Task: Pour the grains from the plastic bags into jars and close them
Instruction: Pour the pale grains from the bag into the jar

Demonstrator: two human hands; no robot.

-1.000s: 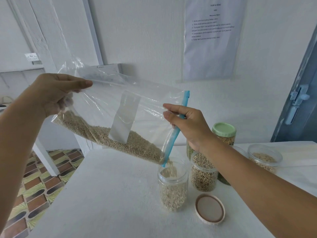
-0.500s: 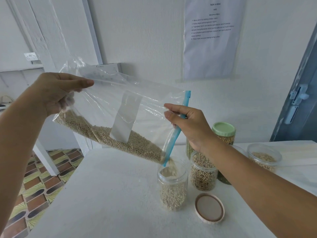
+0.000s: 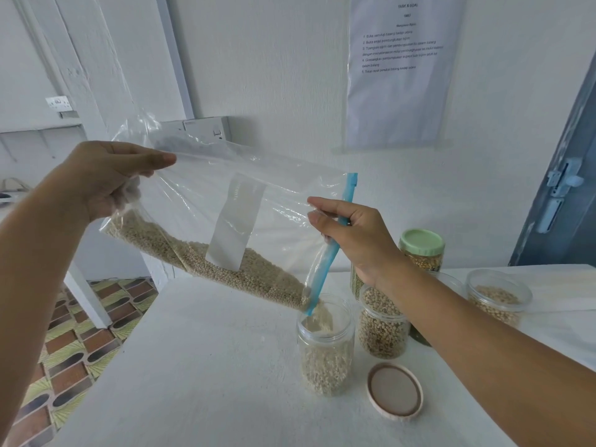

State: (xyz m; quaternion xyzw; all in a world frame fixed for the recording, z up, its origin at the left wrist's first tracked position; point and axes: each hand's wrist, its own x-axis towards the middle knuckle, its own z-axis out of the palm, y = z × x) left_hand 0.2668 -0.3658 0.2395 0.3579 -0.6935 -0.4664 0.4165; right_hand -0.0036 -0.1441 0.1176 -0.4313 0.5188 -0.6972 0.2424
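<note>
A clear plastic bag (image 3: 200, 201) of pale grains hangs tilted above the white table (image 3: 200, 366), its blue zip edge (image 3: 325, 272) pointing down. My left hand (image 3: 106, 179) grips the raised back corner of the bag. My right hand (image 3: 351, 230) pinches the blue zip edge near the mouth. Grains stream from the lowest corner into an open clear jar (image 3: 325, 346), which is roughly half full. A beige lid (image 3: 395, 391) lies upside down on the table just right of that jar.
Behind my right arm stand an open jar of larger beans (image 3: 382, 324), a green-lidded jar (image 3: 422, 250) and a low open jar of grains (image 3: 498, 295). A printed sheet (image 3: 400, 69) hangs on the wall. The table's left edge drops to a patterned floor (image 3: 64, 366).
The grain level in the open jar has risen a little as the pour goes on. Both hands and the bag stay almost where they were.
</note>
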